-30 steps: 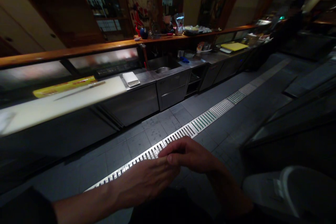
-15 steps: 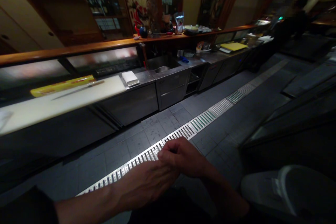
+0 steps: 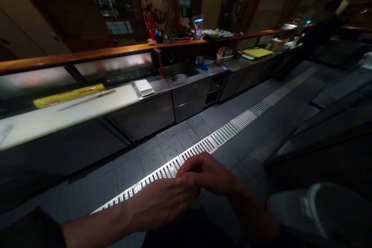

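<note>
Right hand [image 3: 209,174], loosely curled, touches outstretched left hand [image 3: 165,200], well apart from counter edge [image 3: 159,93].

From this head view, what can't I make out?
Head view:
- Anything between the bare left hand and bare right hand: the hands themselves hide it.
- Markings on the long yellow package: blurred.
- The whitish thing on the long white board: blurred, cut off by the left edge.
- Hands of the distant dark-clothed person: too dark.
</note>
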`<state>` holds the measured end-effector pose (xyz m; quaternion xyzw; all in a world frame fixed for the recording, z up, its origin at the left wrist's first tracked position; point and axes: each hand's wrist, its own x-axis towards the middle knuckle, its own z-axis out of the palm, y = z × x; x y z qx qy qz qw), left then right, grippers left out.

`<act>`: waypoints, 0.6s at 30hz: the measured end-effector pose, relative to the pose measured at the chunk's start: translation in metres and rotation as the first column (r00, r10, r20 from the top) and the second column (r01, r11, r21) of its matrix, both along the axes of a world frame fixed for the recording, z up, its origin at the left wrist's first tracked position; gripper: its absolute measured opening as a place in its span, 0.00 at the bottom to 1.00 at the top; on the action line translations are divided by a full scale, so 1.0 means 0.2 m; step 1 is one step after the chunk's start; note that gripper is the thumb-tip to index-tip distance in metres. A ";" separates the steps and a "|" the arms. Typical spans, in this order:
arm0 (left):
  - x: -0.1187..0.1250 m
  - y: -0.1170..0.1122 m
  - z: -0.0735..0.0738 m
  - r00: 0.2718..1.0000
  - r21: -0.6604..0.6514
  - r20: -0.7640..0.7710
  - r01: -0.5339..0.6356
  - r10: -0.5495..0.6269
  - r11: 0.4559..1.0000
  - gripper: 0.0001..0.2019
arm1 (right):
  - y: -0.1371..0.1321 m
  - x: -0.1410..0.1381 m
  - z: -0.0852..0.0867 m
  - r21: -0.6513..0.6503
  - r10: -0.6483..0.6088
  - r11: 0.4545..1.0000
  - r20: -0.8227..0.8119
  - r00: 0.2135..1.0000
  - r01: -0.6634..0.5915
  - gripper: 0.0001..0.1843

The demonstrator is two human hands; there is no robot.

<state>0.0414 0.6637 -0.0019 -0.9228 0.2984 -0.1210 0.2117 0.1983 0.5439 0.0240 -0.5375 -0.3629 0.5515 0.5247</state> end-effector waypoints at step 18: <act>0.02 -0.02 0.07 0.997 -0.064 -0.074 0.027 -0.031 0.998 0.19 | -0.01 0.01 0.02 -0.052 0.051 0.998 0.144 0.988 -0.044 0.17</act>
